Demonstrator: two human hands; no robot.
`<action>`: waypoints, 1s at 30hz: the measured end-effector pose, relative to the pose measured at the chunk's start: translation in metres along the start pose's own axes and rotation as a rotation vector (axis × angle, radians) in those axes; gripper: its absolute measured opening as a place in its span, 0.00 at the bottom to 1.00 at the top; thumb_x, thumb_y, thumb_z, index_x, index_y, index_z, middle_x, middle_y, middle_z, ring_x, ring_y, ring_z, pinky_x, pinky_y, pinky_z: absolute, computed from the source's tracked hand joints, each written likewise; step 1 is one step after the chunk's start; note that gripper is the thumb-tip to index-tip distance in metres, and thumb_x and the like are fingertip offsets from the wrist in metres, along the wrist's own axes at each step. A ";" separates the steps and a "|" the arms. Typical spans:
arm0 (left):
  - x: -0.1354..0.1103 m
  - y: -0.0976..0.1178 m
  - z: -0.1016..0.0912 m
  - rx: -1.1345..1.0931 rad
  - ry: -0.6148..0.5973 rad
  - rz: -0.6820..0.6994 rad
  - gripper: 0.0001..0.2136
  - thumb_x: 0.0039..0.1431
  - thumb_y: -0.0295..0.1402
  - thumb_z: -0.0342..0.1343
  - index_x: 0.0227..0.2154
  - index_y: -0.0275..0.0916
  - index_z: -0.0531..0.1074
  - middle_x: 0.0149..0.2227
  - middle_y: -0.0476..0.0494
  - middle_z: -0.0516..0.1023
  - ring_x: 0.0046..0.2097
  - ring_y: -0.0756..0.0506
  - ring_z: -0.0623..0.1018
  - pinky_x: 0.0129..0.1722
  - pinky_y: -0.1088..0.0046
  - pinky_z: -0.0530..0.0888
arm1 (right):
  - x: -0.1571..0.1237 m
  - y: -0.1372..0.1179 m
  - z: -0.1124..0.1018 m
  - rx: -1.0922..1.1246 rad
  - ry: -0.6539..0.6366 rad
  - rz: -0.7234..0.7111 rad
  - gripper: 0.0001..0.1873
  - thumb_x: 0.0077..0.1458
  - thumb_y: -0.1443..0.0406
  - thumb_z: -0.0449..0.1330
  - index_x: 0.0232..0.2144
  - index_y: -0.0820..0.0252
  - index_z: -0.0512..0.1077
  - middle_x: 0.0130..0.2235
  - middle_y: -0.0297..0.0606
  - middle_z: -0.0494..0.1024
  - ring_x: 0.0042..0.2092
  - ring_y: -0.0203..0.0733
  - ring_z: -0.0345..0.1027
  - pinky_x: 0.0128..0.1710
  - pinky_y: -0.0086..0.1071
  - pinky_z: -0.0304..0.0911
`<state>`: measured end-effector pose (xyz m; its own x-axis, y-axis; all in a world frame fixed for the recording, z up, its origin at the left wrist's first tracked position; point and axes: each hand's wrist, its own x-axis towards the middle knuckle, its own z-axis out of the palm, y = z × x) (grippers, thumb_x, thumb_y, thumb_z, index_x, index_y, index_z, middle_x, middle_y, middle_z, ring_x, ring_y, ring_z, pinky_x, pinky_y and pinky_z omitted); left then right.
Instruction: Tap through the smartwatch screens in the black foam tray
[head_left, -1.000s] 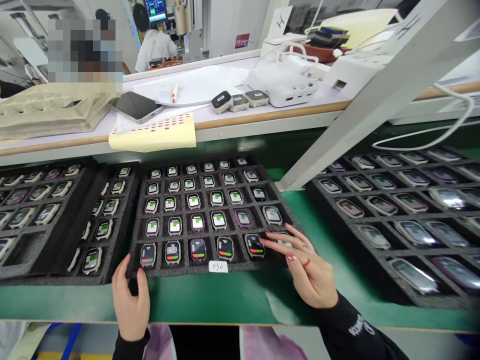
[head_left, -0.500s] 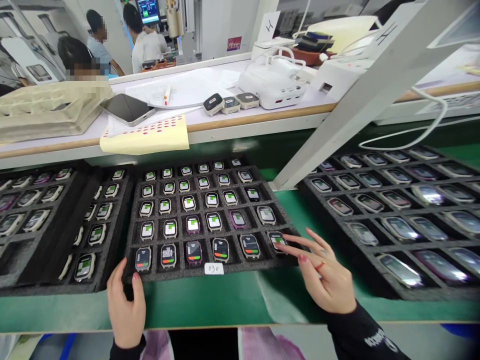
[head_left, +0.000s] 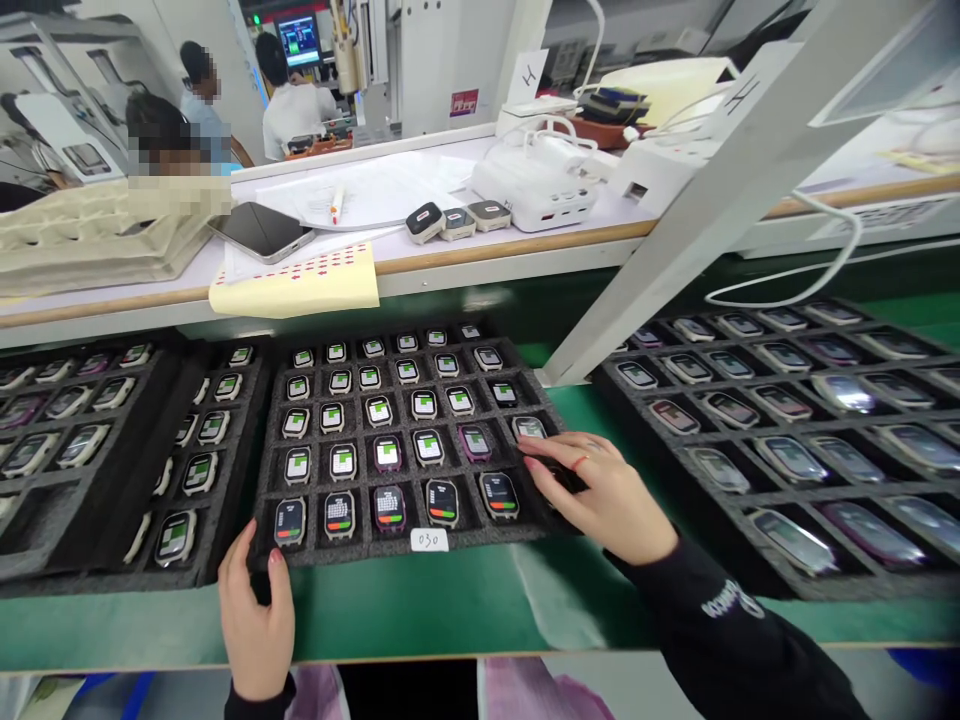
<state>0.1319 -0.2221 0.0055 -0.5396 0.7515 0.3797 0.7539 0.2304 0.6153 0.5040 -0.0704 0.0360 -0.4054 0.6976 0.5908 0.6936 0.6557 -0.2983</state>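
Note:
A black foam tray point(head_left: 495, 535) with rows of square smartwatches lies before me, a white label point(head_left: 429, 540) marked 030 on its front edge. Most screens are lit, showing green-and-white or orange-and-green patterns. At the tray's front left corner is my left hand point(head_left: 259, 625), its thumb and fingers spread, fingertips against the edge. My right hand point(head_left: 600, 490) reaches over the right end, fingers stretched out. Its fingertips are at a smartwatch point(head_left: 529, 426) in the right column, second row from the front. The front right compartment is mostly hidden beneath this hand.
More foam trays of watches stand left point(head_left: 225, 480) and right point(head_left: 720, 520) on the green bench point(head_left: 420, 610). A slanted white post point(head_left: 637, 275) rises behind. The shelf above holds a phone point(head_left: 262, 232), chargers point(head_left: 532, 190) and an egg-carton tray point(head_left: 90, 240). People work beyond.
My right hand has shifted left and away from me, from the front right watch to the one behind it. A front-row purple watch now shows denser text. My left hand stays at the corner.

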 end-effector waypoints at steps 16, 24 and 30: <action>0.001 -0.006 0.001 0.014 -0.011 -0.030 0.25 0.65 0.46 0.47 0.59 0.36 0.64 0.57 0.32 0.69 0.57 0.35 0.69 0.56 0.55 0.67 | 0.043 -0.011 0.036 -0.054 -0.206 0.184 0.17 0.54 0.60 0.62 0.45 0.63 0.73 0.40 0.44 0.78 0.43 0.58 0.71 0.41 0.48 0.63; 0.006 -0.007 0.001 0.085 -0.016 -0.026 0.28 0.62 0.49 0.46 0.58 0.35 0.65 0.55 0.30 0.71 0.56 0.32 0.70 0.56 0.52 0.67 | 0.016 0.023 -0.005 0.113 0.133 0.283 0.15 0.70 0.61 0.48 0.47 0.56 0.73 0.45 0.40 0.79 0.49 0.49 0.70 0.49 0.44 0.64; 0.007 -0.002 0.000 0.119 -0.029 -0.179 0.33 0.60 0.53 0.46 0.61 0.33 0.63 0.58 0.28 0.69 0.57 0.26 0.70 0.53 0.44 0.69 | -0.009 0.020 0.007 0.197 0.204 0.202 0.17 0.70 0.68 0.47 0.49 0.53 0.74 0.47 0.36 0.78 0.48 0.46 0.70 0.56 0.47 0.58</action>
<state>0.1264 -0.2171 0.0070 -0.6594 0.7088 0.2507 0.6868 0.4323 0.5843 0.5179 -0.0617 0.0194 -0.1305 0.7598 0.6369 0.6110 0.5676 -0.5519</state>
